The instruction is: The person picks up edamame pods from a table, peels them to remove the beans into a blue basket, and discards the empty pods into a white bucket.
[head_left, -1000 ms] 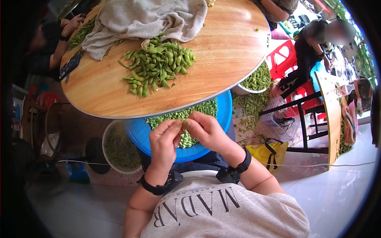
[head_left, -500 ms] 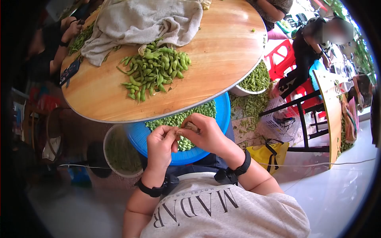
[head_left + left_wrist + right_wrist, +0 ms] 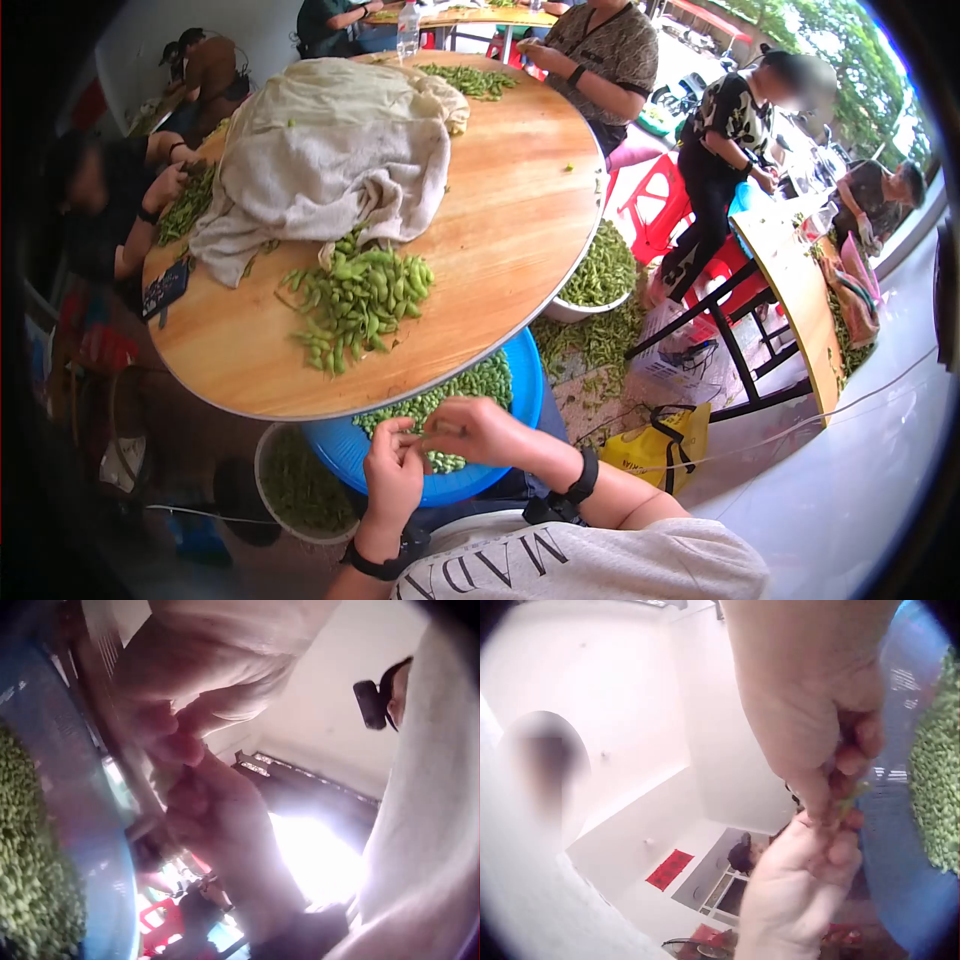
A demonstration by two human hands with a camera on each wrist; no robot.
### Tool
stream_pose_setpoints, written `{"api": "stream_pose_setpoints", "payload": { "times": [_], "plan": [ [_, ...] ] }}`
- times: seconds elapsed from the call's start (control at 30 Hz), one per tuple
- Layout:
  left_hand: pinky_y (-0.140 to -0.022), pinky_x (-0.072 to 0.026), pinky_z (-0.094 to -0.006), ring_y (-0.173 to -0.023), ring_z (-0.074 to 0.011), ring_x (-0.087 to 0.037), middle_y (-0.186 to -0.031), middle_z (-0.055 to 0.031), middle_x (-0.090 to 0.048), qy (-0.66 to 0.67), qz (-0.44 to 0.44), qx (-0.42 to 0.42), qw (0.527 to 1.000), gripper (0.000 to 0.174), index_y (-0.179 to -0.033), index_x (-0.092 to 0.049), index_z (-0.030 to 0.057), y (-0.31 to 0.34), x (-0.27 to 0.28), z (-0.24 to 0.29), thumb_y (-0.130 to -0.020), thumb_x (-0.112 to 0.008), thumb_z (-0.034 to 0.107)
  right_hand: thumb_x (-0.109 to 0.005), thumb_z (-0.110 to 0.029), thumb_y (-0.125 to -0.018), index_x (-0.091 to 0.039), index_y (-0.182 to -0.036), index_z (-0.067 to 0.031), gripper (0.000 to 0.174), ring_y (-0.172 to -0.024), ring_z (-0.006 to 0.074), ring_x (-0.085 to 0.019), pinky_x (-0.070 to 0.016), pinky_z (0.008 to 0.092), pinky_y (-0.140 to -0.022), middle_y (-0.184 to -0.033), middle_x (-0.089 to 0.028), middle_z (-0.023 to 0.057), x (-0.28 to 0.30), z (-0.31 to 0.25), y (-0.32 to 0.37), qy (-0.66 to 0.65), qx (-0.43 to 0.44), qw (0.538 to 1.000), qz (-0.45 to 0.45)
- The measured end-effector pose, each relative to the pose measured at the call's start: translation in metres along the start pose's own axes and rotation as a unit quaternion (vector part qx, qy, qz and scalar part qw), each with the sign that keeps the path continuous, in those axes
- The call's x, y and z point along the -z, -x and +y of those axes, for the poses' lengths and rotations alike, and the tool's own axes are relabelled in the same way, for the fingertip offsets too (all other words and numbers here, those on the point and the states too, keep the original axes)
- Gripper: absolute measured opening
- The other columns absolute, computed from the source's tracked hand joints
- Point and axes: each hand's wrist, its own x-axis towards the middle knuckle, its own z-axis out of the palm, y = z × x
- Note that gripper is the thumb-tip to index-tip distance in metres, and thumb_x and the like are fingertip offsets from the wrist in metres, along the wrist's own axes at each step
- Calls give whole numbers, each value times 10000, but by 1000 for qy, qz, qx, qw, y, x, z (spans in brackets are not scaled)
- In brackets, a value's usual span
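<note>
Close together over a blue basin (image 3: 531, 385), both hands work on one green soybean pod (image 3: 849, 800), mostly hidden by the fingers. The left hand (image 3: 393, 478) pinches it between thumb and fingertips. Curled fingers of the right hand (image 3: 482, 433) grip it from the other side, thumb against the left fingertips. Shelled green soybeans (image 3: 482, 385) fill much of the basin, which sits at the lap, partly under the table edge. On the round wooden table (image 3: 500, 270) just beyond lies a heap of unshelled soybean pods (image 3: 362, 295).
A grey cloth (image 3: 330, 180) covers a mound on the table, with a phone (image 3: 166, 290) at the left edge. White tubs of pods (image 3: 597, 270) and of husks (image 3: 300, 490) stand on the floor. A yellow bag (image 3: 655, 447) is at right. Other people sit or stand around.
The head view has tipped upward, so the table and hands appear lower and more people show. Both hands stay together over the basin; the right fingers have shifted and curled.
</note>
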Motion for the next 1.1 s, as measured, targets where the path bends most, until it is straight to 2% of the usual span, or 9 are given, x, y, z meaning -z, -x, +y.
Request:
{"api": "stream_pose_setpoints", "payload": {
  "times": [0.2, 0.4, 0.47, 0.6, 0.73, 0.8, 0.9, 1.0, 1.1],
  "plan": [
    [-446, -387, -191, -493, -106, -501, -720, -79, -555, 161, -40, 72, 984, 233, -1016, -425, -11, 5, 2, 18, -804, -522, -16, -651, -193, -802, -588, -864, -9, 203, -696, 52, -518, -434, 227, -600, -734, -601, 15, -9, 10, 8, -229, -171, 957, -56],
    [-440, -371, -185, -499, -101, -501, -711, -68, -561, 154, -31, 95, 983, 230, -1036, -433, -19, 8, 5, 11, -813, -487, -34, -643, -177, -773, -585, -795, -31, 158, -596, 117, -531, -433, 274, -534, -632, -567, 53, -8, 11, 6, -147, -156, 975, -57],
    [-501, -413, -224, -557, -115, -538, -726, -91, -584, -11, 20, 22, 999, 168, -978, -498, -21, 14, 20, -3, -815, -463, -43, -633, -129, -727, -600, -820, -36, 136, -653, 232, -562, -458, 330, -585, -653, -560, 101, 1, 17, 3, 15, 1, 999, -39],
    [-662, -481, -331, -706, -250, -619, -795, -173, -618, -243, 201, -3, 949, 142, -866, -579, -13, 16, 85, -38, -769, -482, -52, -627, -112, -709, -578, -756, -40, 99, -672, 331, -528, -454, 399, -610, -711, -519, 151, 46, -12, -29, 107, 5, 994, 21],
    [-787, -438, -413, -872, -372, -552, -941, -205, -579, -526, 163, 68, 832, 207, -936, -596, -4, 19, 134, -43, -737, -548, 24, -614, -140, -714, -552, -725, -34, 124, -707, 367, -538, -449, 426, -608, -711, -498, 169, 54, 23, -90, 262, -54, 951, 155],
    [-688, -478, -376, -759, -336, -583, -942, -193, -574, -622, 200, -38, 756, 228, -974, -593, -4, 23, 145, -59, -749, -567, 20, -610, -149, -713, -546, -719, -27, 137, -702, 378, -538, -444, 437, -605, -707, -497, 174, 52, 37, -101, 298, -68, 938, 164],
    [-547, -485, -288, -627, -207, -590, -918, -146, -589, -342, 217, 80, 911, 199, -967, -597, -11, 12, 123, -16, -770, -579, 9, -603, -148, -711, -542, -702, -16, 145, -684, 383, -537, -441, 442, -600, -709, -505, 174, 58, 43, -103, 284, -63, 942, 165],
    [-455, -441, -202, -558, -88, -540, -893, -93, -592, -165, 147, 56, 974, 157, -934, -606, -21, 0, 102, 2, -781, -571, -23, -599, -109, -706, -562, -695, -12, 104, -651, 358, -540, -443, 412, -579, -721, -527, 160, 71, 40, -95, 226, -65, 952, 196],
    [-452, -423, -191, -558, -72, -525, -903, -84, -597, -164, 63, -140, 974, 156, -911, -604, -37, -23, 57, 50, -759, -579, -64, -607, -66, -696, -607, -768, -22, 84, -612, 297, -541, -440, 356, -553, -711, -526, 135, 84, 20, -83, 169, -36, 969, 176]
  ]
}}
